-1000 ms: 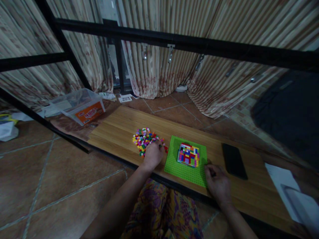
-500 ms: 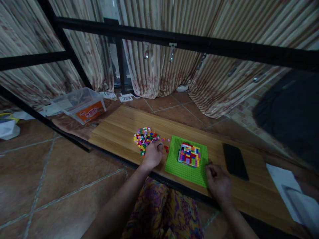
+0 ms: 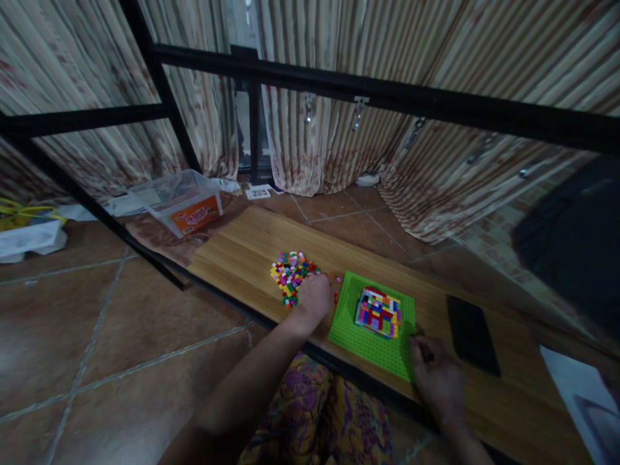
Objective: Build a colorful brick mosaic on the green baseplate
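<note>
Left hand (image 3: 316, 296) curled at the near-right side of the loose toy-brick pile (image 3: 293, 274), fingertips hidden; cannot tell whether it pinches a brick. Right hand (image 3: 438, 371) half closed at the right edge of the green studded baseplate (image 3: 345, 329); cannot tell whether it grips the rim or a small piece. Brick-built block (image 3: 378, 313) sits on the baseplate between the hands: right of the left one, far and left of the right one, which is nearer. No clear long axis; roughly square. Block low, several layers, patchwork top of red, white, yellow, purple, blue. Beyond, on the wooden bench (image 3: 252, 239): black flat slab, phone-like (image 3: 472, 332), right of the baseplate.
</note>
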`<state>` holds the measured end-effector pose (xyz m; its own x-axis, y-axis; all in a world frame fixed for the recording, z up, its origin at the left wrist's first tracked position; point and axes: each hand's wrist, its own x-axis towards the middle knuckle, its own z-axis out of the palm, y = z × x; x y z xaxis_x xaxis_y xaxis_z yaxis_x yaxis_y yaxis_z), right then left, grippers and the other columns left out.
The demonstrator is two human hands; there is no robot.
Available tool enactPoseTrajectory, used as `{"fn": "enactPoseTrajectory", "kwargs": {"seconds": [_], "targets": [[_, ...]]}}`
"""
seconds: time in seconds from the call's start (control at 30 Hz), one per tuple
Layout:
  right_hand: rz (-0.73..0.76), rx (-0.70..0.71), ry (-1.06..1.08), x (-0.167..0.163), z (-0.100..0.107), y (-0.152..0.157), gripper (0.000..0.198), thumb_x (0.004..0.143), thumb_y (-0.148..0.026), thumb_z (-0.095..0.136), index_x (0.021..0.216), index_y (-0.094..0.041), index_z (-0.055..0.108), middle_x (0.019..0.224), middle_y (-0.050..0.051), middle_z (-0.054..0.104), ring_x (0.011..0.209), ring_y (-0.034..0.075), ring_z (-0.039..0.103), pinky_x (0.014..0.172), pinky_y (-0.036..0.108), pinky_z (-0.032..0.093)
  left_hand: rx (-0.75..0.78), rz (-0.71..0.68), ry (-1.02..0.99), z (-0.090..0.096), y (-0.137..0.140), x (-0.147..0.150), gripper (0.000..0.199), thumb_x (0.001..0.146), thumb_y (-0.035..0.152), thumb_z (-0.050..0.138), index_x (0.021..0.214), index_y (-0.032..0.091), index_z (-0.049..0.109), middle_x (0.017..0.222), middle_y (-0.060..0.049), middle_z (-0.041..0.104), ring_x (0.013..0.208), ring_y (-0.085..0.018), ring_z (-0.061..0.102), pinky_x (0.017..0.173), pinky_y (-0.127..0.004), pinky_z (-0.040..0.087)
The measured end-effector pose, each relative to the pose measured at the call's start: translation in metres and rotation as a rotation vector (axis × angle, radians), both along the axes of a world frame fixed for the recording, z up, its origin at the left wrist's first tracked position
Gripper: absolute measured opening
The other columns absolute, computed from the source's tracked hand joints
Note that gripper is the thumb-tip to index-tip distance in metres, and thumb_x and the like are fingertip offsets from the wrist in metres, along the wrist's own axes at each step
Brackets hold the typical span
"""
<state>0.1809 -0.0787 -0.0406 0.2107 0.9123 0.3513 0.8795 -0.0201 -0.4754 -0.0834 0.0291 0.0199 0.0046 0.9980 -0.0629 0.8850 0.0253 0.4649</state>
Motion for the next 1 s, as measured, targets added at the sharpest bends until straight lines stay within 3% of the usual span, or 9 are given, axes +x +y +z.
{"fn": "enactPoseTrajectory", "kwargs": {"seconds": [0.2, 0.33, 0.43, 0.57, 0.7, 1.0], "targets": [[-0.009, 0.002, -0.026, 0.001, 0.001, 0.0, 0.041, 0.089, -0.053, 0.041, 0.08, -0.019, 0.062, 0.083, 0.009, 0.064, 0.069, 0.022, 0.06, 0.065, 0.034, 0.045, 0.03, -0.002, 0.015, 0.007, -0.006, -0.001, 0.03, 0.091, 0.032, 0.048, 0.099, 0.013, 0.07, 0.096, -0.015, 0.073, 0.095, -0.025, 0.069, 0.082, -0.031, 0.053], [0.008, 0.038, -0.032, 0.001, 0.001, 0.0, 0.04, 0.088, -0.053, 0.042, 0.08, -0.019, 0.061, 0.08, 0.009, 0.064, 0.068, 0.023, 0.06, 0.065, 0.035, 0.045, 0.064, 0.017, -0.012, 0.01, -0.019, -0.016, 0.03, 0.093, 0.029, 0.043, 0.105, 0.018, 0.068, 0.094, -0.012, 0.074, 0.09, -0.022, 0.07, 0.079, -0.028, 0.052], [0.024, 0.035, -0.032, 0.001, 0.002, -0.001, 0.04, 0.089, -0.052, 0.042, 0.081, -0.019, 0.062, 0.081, 0.01, 0.064, 0.069, 0.023, 0.061, 0.065, 0.036, 0.046, 0.094, 0.169, -0.071, 0.011, -0.033, -0.044, 0.031, 0.092, 0.032, 0.045, 0.114, 0.023, 0.065, 0.09, -0.008, 0.075, 0.087, -0.023, 0.07, 0.075, -0.03, 0.051], [-0.003, 0.006, -0.033, 0.001, 0.003, -0.001, 0.041, 0.088, -0.053, 0.042, 0.083, -0.018, 0.063, 0.082, 0.01, 0.064, 0.067, 0.022, 0.06, 0.063, 0.035, 0.046, 0.09, 0.32, -0.177, 0.004, -0.052, -0.087, 0.027, 0.089, 0.033, 0.05, 0.107, 0.022, 0.066, 0.091, -0.005, 0.074, 0.083, -0.02, 0.069, 0.073, -0.028, 0.049], [-0.023, -0.011, -0.036, 0.002, 0.001, -0.002, 0.041, 0.087, -0.053, 0.044, 0.083, -0.018, 0.064, 0.083, 0.01, 0.064, 0.069, 0.022, 0.061, 0.063, 0.034, 0.046, 0.03, 0.235, -0.213, -0.009, -0.067, -0.108, 0.029, 0.08, 0.035, 0.063, 0.106, 0.021, 0.065, 0.097, -0.003, 0.072, 0.086, -0.018, 0.067, 0.072, -0.026, 0.048], [-0.018, 0.033, -0.059, 0.003, 0.0, -0.001, 0.041, 0.087, -0.052, 0.046, 0.084, -0.016, 0.065, 0.084, 0.011, 0.066, 0.068, 0.021, 0.061, 0.063, 0.032, 0.046, 0.025, 0.147, -0.043, -0.02, -0.073, -0.097, 0.029, 0.08, 0.039, 0.063, 0.105, 0.024, 0.062, 0.102, -0.002, 0.068, 0.091, -0.019, 0.065, 0.078, -0.027, 0.047]]}}
